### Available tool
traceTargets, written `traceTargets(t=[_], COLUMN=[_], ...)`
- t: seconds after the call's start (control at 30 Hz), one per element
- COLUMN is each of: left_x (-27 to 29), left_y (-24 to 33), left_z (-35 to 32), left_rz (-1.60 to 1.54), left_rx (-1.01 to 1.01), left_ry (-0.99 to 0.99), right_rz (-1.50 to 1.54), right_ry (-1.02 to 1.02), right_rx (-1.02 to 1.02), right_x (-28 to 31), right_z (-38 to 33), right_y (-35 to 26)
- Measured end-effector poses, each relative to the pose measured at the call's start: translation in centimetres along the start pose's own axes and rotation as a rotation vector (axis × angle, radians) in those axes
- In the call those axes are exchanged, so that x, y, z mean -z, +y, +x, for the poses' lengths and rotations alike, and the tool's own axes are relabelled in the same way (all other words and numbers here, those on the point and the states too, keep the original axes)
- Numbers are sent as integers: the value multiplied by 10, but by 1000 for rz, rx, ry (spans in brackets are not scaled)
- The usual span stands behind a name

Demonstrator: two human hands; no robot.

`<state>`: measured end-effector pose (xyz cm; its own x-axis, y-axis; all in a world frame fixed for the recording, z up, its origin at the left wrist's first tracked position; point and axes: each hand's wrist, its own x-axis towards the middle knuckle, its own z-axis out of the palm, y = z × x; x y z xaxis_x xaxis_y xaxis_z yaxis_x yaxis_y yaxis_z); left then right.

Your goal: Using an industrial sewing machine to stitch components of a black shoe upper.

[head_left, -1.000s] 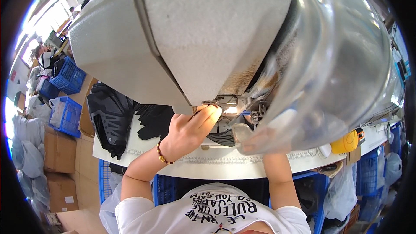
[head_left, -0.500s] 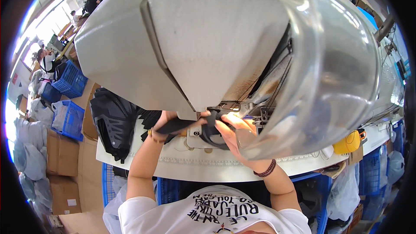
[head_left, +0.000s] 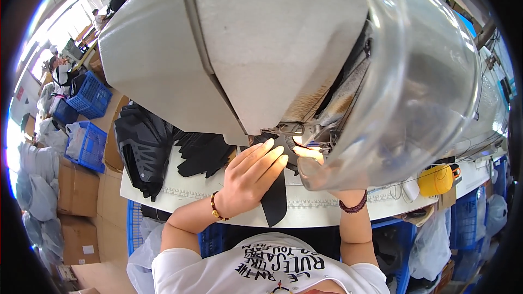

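Observation:
In front of me stands a large grey sewing machine (head_left: 283, 49) with a lit work area under its head. My left hand (head_left: 248, 177) lies over a black fabric strip (head_left: 275, 201), its fingers bent around the upper part and the thumb hidden. The strip's loose end points toward the table's front edge. My right hand (head_left: 308, 153) pinches dark material beside the lit needle area, partly behind the clear curved guard (head_left: 414, 87). The spot where the material meets the machine is mostly hidden by my fingers.
Left of my hands lie a stack of black fabric pieces (head_left: 201, 152) and a black patterned bag panel (head_left: 143, 149) on the white table (head_left: 321, 215). A yellow container (head_left: 436, 178) stands at the right. Blue crates (head_left: 90, 147) and cardboard boxes (head_left: 79, 188) sit at the left.
My left hand has moved toward me and right, over the strip. The strip has swung from pointing left to pointing at the table's front edge. My right hand stays by the needle area.

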<state>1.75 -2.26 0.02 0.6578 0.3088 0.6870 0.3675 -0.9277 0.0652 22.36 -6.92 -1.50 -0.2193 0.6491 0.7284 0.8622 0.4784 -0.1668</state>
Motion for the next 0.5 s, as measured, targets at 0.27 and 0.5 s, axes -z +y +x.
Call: traceTargets(t=[0.27,0.5], left_x=[-13,-17], left_y=[-2,-15], left_z=[1,0], left_rz=[-49,-180], left_rx=[-22,279], left_ry=[144,294], right_rz=[340,26], right_ry=[-167,-161], right_rx=[-237,78], right_x=[0,-1], right_z=[-15,0], right_y=[16,10])
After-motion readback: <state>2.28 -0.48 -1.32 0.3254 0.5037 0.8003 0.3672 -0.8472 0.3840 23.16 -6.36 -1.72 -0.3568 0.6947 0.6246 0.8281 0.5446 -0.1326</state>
